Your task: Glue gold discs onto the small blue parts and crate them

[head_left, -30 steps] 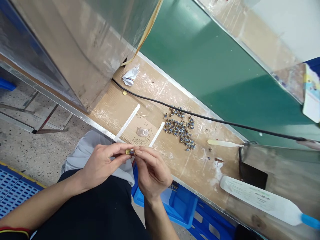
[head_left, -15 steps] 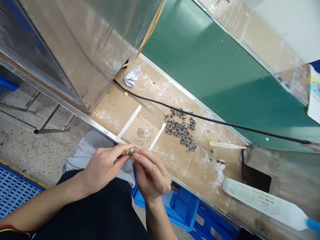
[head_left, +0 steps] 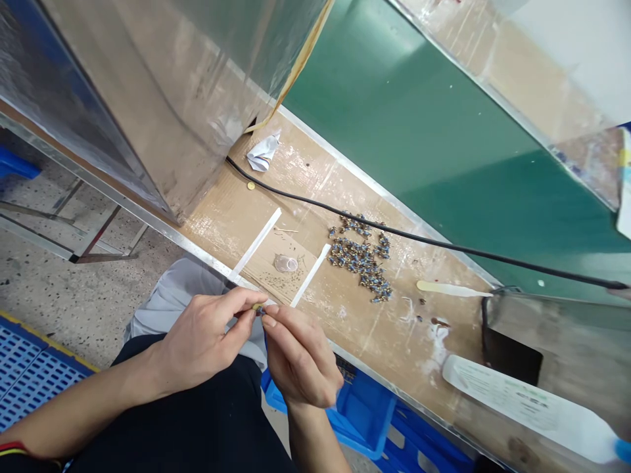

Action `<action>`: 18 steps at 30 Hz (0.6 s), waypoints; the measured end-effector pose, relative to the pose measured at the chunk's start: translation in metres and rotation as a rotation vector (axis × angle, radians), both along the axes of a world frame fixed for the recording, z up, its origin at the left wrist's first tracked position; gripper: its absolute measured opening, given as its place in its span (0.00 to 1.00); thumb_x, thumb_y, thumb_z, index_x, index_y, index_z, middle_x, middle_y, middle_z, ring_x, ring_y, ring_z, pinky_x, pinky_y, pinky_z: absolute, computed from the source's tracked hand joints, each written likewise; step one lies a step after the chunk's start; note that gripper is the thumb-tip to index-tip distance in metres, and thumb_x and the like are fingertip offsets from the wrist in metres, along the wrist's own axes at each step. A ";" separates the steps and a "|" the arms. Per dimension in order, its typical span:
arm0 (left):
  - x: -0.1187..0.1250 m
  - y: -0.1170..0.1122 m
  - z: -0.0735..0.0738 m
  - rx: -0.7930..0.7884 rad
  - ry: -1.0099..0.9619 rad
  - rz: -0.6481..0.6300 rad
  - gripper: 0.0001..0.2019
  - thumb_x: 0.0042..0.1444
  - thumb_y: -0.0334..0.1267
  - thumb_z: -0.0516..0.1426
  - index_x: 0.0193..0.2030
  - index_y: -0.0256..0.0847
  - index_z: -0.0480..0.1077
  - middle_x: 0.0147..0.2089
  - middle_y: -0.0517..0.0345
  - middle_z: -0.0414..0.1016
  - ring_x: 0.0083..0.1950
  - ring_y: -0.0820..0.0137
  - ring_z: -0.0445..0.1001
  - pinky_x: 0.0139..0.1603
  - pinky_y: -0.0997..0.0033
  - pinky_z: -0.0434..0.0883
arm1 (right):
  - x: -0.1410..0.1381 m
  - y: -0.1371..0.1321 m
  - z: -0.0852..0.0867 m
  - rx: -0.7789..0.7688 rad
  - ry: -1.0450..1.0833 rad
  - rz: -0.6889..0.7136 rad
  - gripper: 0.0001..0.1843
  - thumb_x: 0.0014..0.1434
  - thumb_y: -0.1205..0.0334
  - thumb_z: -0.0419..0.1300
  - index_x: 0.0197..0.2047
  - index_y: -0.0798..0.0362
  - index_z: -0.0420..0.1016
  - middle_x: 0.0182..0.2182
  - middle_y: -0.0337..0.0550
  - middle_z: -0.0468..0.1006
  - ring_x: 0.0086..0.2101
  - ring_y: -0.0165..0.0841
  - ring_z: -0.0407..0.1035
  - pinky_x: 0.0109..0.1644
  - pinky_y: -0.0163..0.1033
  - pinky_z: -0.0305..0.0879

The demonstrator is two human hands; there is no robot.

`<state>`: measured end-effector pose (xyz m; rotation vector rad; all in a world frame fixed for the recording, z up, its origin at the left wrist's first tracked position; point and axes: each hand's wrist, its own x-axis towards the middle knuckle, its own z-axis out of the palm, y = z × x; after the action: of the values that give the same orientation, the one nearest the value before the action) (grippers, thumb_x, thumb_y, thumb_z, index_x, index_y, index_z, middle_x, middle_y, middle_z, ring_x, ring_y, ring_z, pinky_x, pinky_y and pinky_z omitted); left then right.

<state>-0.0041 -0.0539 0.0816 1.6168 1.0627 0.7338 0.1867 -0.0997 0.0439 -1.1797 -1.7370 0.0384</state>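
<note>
Near the table's front edge, above my lap, my left hand [head_left: 207, 338] and my right hand [head_left: 302, 355] meet fingertip to fingertip. Between the left thumb and forefinger is a small yellow and dark blue piece [head_left: 259, 309], mostly covered by the fingers. The right thumb and fingers are pinched at its other side; whether they hold a separate part is hidden. Just beyond lies a small clear plastic cup [head_left: 286, 263] among tiny dark bits, between two white tape strips [head_left: 310, 276]. Right of it spreads a pile of small blue and brass-coloured parts [head_left: 362, 256].
A black cable [head_left: 305, 199] crosses the table. At left stands a large clear-sided panel [head_left: 148, 98]. To the right are a pale spatula-like stick [head_left: 453, 289] and a large white bottle [head_left: 527, 404]. Blue crates [head_left: 365, 407] sit below the edge.
The piece has turned between my fingertips and shows more blue and less yellow. Both hands have shifted very slightly, and the camera view has moved a little.
</note>
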 end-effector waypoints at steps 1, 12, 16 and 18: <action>0.000 0.000 0.001 -0.002 -0.008 0.005 0.13 0.77 0.29 0.58 0.62 0.46 0.77 0.53 0.63 0.91 0.52 0.71 0.91 0.55 0.75 0.83 | 0.000 -0.001 0.000 0.004 -0.009 0.000 0.26 0.68 0.77 0.73 0.65 0.48 0.85 0.53 0.47 0.91 0.47 0.43 0.89 0.45 0.46 0.92; 0.007 -0.003 0.000 0.063 -0.019 0.085 0.12 0.71 0.25 0.61 0.53 0.46 0.79 0.43 0.66 0.90 0.39 0.73 0.89 0.41 0.77 0.82 | 0.004 -0.013 -0.001 -0.016 -0.077 0.038 0.25 0.68 0.75 0.73 0.64 0.44 0.86 0.56 0.43 0.90 0.49 0.47 0.89 0.47 0.50 0.95; 0.006 0.000 0.000 0.030 -0.038 0.067 0.12 0.72 0.26 0.61 0.53 0.46 0.80 0.44 0.67 0.90 0.41 0.74 0.89 0.46 0.77 0.81 | 0.002 -0.011 -0.001 -0.021 -0.055 0.044 0.26 0.68 0.76 0.73 0.65 0.46 0.85 0.56 0.45 0.90 0.48 0.47 0.89 0.46 0.50 0.95; 0.005 0.003 0.000 -0.003 -0.072 0.037 0.12 0.74 0.27 0.61 0.55 0.47 0.81 0.47 0.66 0.90 0.45 0.73 0.89 0.51 0.76 0.82 | 0.002 -0.008 0.001 -0.015 -0.029 0.047 0.28 0.67 0.77 0.73 0.66 0.47 0.85 0.55 0.46 0.90 0.48 0.46 0.89 0.45 0.50 0.94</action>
<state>0.0010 -0.0514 0.0820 1.5599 1.0435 0.8091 0.1888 -0.1073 0.0444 -1.1559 -1.7923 0.0629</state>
